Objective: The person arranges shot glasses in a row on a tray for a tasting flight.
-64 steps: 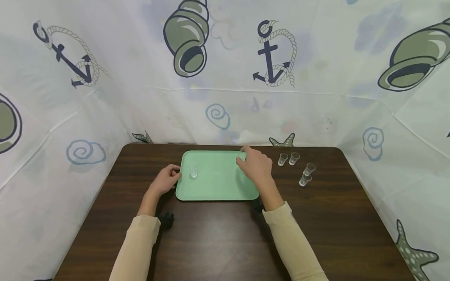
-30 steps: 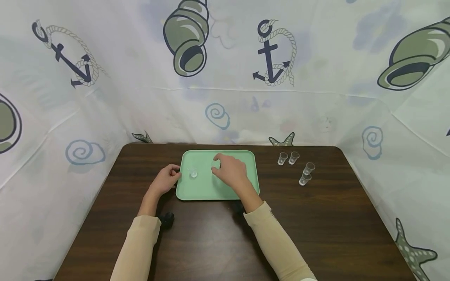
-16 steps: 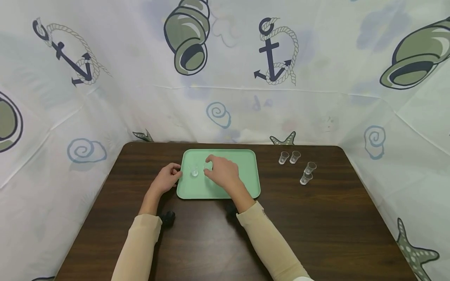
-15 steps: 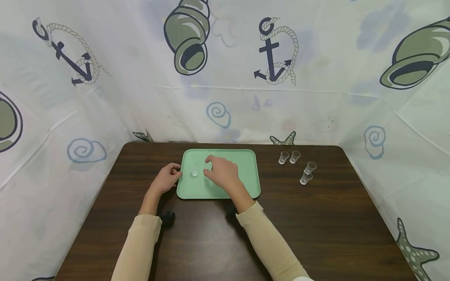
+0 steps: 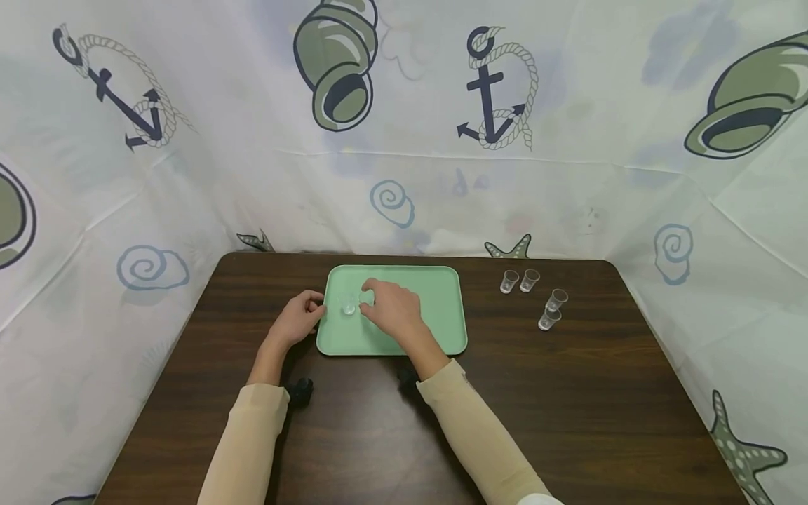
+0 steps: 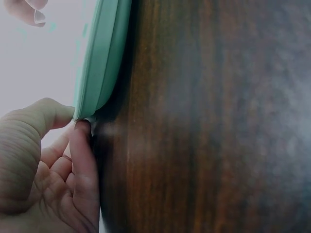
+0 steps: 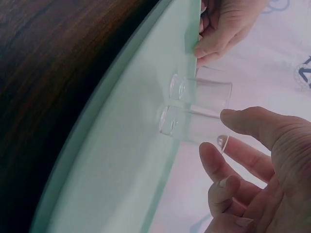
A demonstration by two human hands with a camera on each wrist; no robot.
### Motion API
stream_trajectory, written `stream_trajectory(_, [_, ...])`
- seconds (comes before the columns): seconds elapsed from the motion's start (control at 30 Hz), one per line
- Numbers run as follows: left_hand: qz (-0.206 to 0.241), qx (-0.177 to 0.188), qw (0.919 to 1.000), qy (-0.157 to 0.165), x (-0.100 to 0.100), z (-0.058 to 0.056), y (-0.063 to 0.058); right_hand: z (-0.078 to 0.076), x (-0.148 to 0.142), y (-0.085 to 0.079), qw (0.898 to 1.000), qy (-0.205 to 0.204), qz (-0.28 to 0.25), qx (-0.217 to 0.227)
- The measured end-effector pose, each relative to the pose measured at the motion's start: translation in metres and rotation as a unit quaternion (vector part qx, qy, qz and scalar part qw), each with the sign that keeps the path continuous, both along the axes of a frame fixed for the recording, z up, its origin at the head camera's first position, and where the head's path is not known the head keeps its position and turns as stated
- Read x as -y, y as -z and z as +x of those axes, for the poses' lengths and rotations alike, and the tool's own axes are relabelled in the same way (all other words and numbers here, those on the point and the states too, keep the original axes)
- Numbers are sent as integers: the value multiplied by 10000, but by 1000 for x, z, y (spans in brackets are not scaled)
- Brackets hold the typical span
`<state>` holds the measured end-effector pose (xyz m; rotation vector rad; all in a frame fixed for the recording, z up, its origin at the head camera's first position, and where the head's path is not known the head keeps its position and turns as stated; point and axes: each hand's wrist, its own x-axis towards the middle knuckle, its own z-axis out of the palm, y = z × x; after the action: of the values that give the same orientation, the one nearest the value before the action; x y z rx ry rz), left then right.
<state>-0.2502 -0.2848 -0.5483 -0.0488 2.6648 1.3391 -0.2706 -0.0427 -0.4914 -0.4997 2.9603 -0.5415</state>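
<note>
My right hand point(image 5: 396, 310) pinches a clear shot glass point(image 7: 189, 125) near its rim, thumb on one side and fingers on the other. The glass is upright, its base at the surface of the green tray point(image 5: 435, 303); the right wrist view does not settle whether it touches. Close beside it stands a second clear shot glass point(image 5: 348, 307) on the tray's left part. My left hand point(image 5: 294, 320) holds the tray's left edge, thumb above and a finger under the rim, as the left wrist view shows.
Several more clear shot glasses stand on the brown table point(image 5: 606, 393) right of the tray: a pair point(image 5: 509, 282) towards the back and another pair point(image 5: 549, 320) nearer. A printed cloth point(image 5: 429, 203) hangs close behind the table and along both sides.
My right hand has moved left across the tray with the shot glass, from its right side to beside the standing one. My left hand has stayed on the tray's edge.
</note>
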Motion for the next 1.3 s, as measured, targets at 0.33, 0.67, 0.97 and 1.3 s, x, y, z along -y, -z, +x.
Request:
stream_trajectory(0.33, [-7,27,10000,-54,1,-2,2,-2,5,5,9999,19,132,-63])
stream_trajectory(0.67, [2,28,10000,-11,2,-4,4,-2,6,2,9999,13,134,-77])
stream_trajectory(0.97, [38,50,10000,-17,0,-3,2,-5,3,6,9997,14,131,182])
stream_trajectory(1.3, [4,34,10000,-36,3,-3,2,-4,-9,2,9991,57,210,351])
